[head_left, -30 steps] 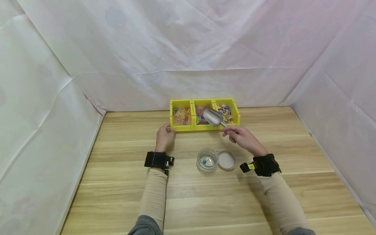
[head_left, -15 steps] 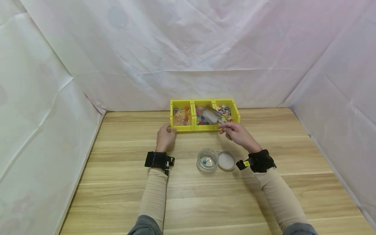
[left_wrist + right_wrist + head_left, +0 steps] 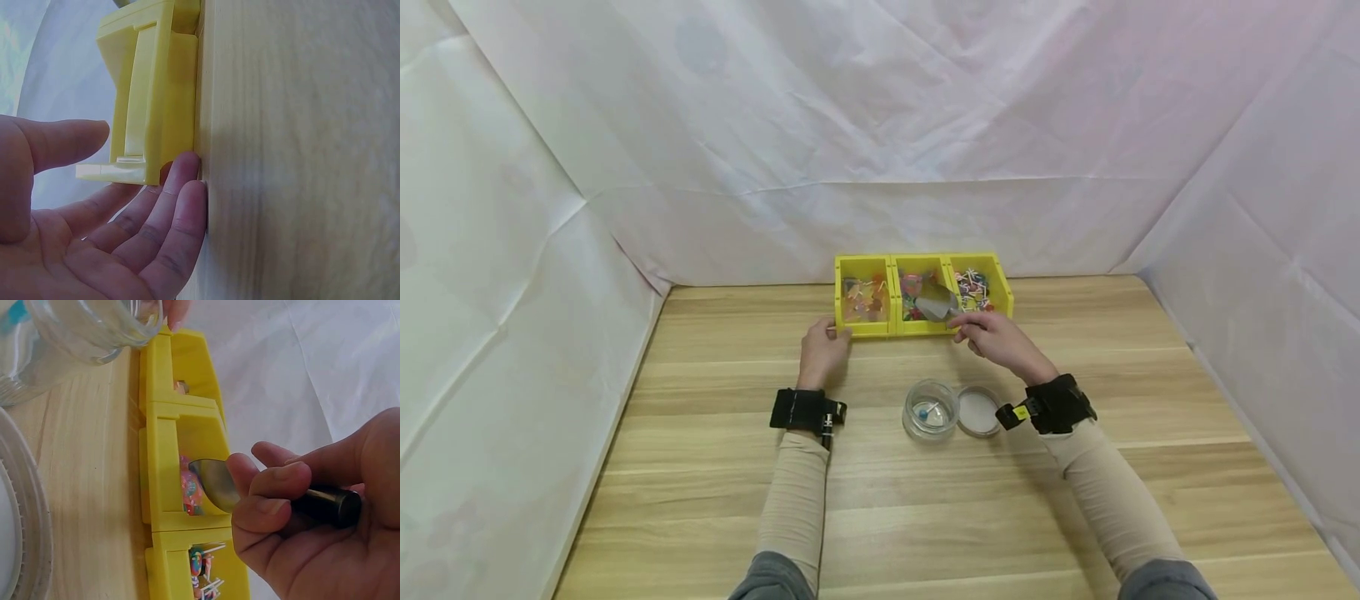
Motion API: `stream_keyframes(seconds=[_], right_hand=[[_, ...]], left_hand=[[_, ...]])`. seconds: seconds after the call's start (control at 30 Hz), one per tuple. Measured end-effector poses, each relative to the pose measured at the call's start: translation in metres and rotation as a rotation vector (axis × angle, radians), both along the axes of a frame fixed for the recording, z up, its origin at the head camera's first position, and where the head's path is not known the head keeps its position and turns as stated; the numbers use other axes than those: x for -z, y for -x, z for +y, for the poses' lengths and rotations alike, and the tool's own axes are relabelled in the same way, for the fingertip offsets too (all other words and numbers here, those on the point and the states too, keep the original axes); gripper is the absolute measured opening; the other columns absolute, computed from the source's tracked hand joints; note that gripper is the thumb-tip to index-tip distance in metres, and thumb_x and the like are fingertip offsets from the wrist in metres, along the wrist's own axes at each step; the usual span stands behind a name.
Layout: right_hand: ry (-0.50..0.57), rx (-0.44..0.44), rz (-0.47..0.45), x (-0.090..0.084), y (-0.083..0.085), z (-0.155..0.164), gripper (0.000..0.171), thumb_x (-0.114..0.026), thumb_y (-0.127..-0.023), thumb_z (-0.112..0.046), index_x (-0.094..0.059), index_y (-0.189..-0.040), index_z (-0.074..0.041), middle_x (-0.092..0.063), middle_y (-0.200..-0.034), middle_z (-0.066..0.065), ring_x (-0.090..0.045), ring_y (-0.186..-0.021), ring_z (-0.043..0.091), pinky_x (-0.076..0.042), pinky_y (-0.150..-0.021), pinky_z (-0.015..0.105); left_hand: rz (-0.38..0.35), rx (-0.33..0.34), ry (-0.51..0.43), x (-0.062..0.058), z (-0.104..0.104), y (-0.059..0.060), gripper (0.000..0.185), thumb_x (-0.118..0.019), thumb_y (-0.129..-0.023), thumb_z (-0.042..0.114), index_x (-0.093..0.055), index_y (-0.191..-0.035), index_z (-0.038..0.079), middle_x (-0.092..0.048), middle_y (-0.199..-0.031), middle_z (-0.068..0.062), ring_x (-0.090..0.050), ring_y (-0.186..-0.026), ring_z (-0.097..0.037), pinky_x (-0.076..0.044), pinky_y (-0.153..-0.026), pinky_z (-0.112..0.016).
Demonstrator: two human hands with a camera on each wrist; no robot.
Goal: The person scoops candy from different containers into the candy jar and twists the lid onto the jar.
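A row of three joined yellow bins stands at the back of the wooden table, each holding small colourful pieces. My left hand rests against the left bin's front corner, its straight fingers touching the yellow bin. My right hand grips the black handle of a metal scoop. The scoop bowl dips into the middle bin among the pieces. A small glass jar with a few bits inside stands open in front of the bins.
The jar's round lid lies flat just right of the jar, under my right wrist. White sheeting walls the table on the left, back and right. Bare wood stretches toward me.
My right hand has moved forward and left, lowering the scoop from above the bins into the middle bin. The left hand has stayed at the bin's corner.
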State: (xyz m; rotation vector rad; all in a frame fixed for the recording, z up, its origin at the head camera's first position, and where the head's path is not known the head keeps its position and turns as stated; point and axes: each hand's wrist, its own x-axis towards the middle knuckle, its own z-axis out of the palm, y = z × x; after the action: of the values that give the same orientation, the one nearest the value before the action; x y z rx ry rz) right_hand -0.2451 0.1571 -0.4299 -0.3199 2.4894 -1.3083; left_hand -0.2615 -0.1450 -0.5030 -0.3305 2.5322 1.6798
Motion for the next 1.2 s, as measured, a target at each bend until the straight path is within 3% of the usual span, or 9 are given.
stream_keyframes(seconds=[0.4,0.77,1.03,1.2], right_hand=[[-0.033,-0.068,-0.014,-0.005,0.007,-0.005,0.035,-0.036,-0.107,-0.008,-0.059,-0.131,0.002,-0.066,-0.105,0.018,-0.048,-0.072,0.021,-0.037,-0.063,0.032],[-0.076,-0.075,-0.056,-0.020,0.010,-0.017,0.036,-0.033,-0.107,-0.009,-0.060,-0.130,-0.002,-0.065,-0.103,0.015,-0.038,-0.061,0.021,-0.034,-0.062,0.035],[-0.063,-0.086,-0.076,-0.020,0.013,-0.018,0.038,-0.030,-0.106,-0.006,-0.061,-0.128,-0.003,-0.064,-0.109,0.017,-0.049,-0.071,0.025,-0.036,-0.066,0.038],[-0.045,-0.092,-0.095,-0.023,0.019,-0.018,0.039,-0.030,-0.105,-0.005,-0.062,-0.126,-0.001,-0.063,-0.097,0.017,-0.044,-0.070,0.024,-0.036,-0.068,0.039]], left_hand=[[-0.009,-0.008,-0.003,0.001,-0.002,0.000,0.038,-0.059,-0.099,0.028,-0.059,-0.130,0.006,-0.066,-0.119,-0.018,-0.062,-0.108,-0.033,-0.050,-0.094,-0.047],[-0.009,-0.010,-0.004,0.001,-0.002,-0.001,0.042,-0.058,-0.099,0.029,-0.058,-0.133,0.006,-0.065,-0.119,-0.018,-0.062,-0.108,-0.033,-0.050,-0.093,-0.046],[-0.002,0.013,0.000,0.000,-0.002,-0.002,0.043,-0.058,-0.098,0.029,-0.057,-0.135,0.006,-0.064,-0.120,-0.019,-0.062,-0.108,-0.034,-0.051,-0.091,-0.047],[-0.002,0.017,-0.005,-0.001,-0.002,-0.002,0.043,-0.058,-0.099,0.030,-0.057,-0.135,0.007,-0.064,-0.121,-0.019,-0.062,-0.108,-0.034,-0.051,-0.092,-0.047]])
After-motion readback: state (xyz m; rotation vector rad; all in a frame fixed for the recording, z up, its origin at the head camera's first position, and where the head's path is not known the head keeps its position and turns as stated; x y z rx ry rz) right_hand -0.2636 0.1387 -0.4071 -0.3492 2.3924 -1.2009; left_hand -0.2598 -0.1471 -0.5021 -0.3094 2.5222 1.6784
